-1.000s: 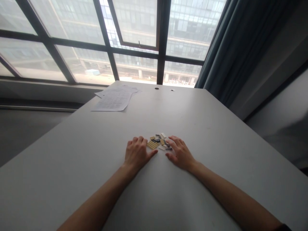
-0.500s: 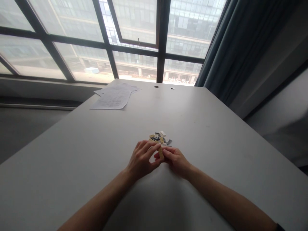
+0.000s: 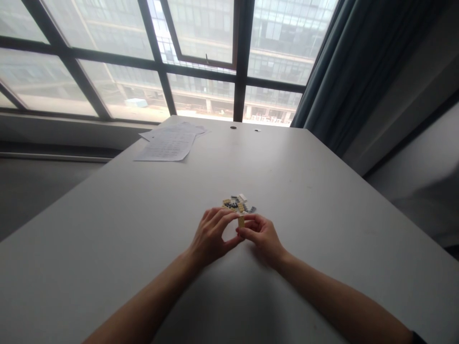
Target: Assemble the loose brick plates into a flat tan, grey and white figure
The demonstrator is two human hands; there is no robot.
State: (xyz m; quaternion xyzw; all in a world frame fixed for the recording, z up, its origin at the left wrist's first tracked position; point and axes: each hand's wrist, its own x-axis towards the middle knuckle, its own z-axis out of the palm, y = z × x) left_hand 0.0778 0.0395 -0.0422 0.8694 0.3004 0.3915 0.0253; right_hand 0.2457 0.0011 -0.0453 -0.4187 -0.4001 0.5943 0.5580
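A small yellow block piece [image 3: 241, 221] is held upright between my two hands, above the white table. My left hand [image 3: 214, 235] grips it from the left, with the index fingertip at its top and the thumb at its lower end. My right hand [image 3: 262, 235] pinches it from the right, its thumb in front of the lower part. Just beyond my fingers lies a pile of small bricks [image 3: 234, 202] in yellow, white, grey and dark colours, its near side partly hidden by my hands.
Printed papers [image 3: 167, 145] lie at the far left of the white table [image 3: 308, 210]. Two small round holes are near its far edge. Behind stand large windows [image 3: 204, 28], with a dark blue curtain [image 3: 322, 81] on the right.
The fingers of my right hand have shifted; its thumb now covers the lower part of the yellow piece, so less of the piece shows. My left hand is almost unmoved.
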